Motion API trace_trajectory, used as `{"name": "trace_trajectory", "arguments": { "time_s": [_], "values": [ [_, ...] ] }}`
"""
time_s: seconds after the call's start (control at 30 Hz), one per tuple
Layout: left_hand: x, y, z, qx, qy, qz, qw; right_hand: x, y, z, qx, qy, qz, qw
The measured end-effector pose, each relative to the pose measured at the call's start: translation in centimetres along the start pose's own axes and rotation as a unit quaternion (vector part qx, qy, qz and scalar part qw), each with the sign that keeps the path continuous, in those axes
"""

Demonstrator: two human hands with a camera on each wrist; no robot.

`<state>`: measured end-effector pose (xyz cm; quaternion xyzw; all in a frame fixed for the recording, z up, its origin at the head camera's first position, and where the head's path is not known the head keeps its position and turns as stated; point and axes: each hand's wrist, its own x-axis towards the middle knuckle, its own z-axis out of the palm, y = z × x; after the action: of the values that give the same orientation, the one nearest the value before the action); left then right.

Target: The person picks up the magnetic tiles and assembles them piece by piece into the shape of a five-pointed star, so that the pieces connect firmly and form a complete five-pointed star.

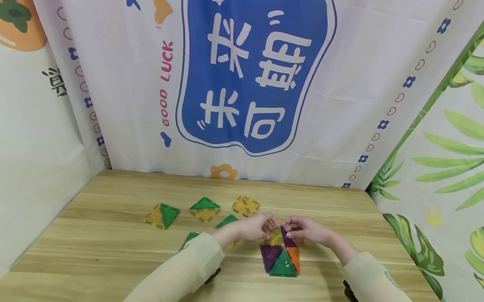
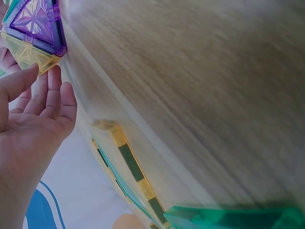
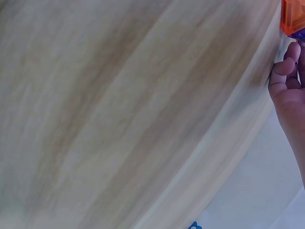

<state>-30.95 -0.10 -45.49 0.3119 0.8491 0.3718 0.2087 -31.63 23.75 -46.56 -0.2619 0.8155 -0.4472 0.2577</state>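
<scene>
a printed curtain [image 1: 247, 81] backs the wood-grain table [image 1: 91, 253] at twelve o'clock; half-curled, left hand [image 1: 255, 227] pinches a yellow magnetic tile [image 1: 275, 238], right hand [image 1: 307, 229] the purple tile [image 1: 289, 242] at its three o'clock.

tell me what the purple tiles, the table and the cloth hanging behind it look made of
Purple tiles: probably plastic, glossy; they look see-through and catch highlights. Table: wood or wood-look laminate, smooth, with streaky grain; I can't tell which. Cloth: likely printed fabric, fairly matt, with soft creases.
</scene>
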Motion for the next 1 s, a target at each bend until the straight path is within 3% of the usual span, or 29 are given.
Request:
{"name": "trace_trajectory", "arguments": {
  "time_s": [0.2,0.37,0.6,0.87,1.0],
  "values": [
    [-0.5,-0.2,-0.3,-0.006,0.001,0.001,1.0000,0.2,0.0,0.1,-0.009,0.001,-0.001,1.0000],
    [-1.5,-0.4,-1.2,-0.018,0.011,0.012,0.9997,-0.3,-0.4,0.0,-0.057,0.009,-0.016,0.9982],
    [-3.3,-0.6,-3.0,0.013,0.032,0.029,0.9990,-1.4,-1.5,0.1,-0.111,0.024,-0.031,0.9931],
    [-5.8,-2.3,-4.9,0.042,0.054,0.012,0.9976,-1.9,-2.1,2.3,-0.195,0.026,-0.117,0.9734],
    [-6.9,-3.3,-5.6,0.066,0.071,0.002,0.9953,-2.0,-2.3,3.6,-0.239,0.023,-0.132,0.9617]
  ]
}}
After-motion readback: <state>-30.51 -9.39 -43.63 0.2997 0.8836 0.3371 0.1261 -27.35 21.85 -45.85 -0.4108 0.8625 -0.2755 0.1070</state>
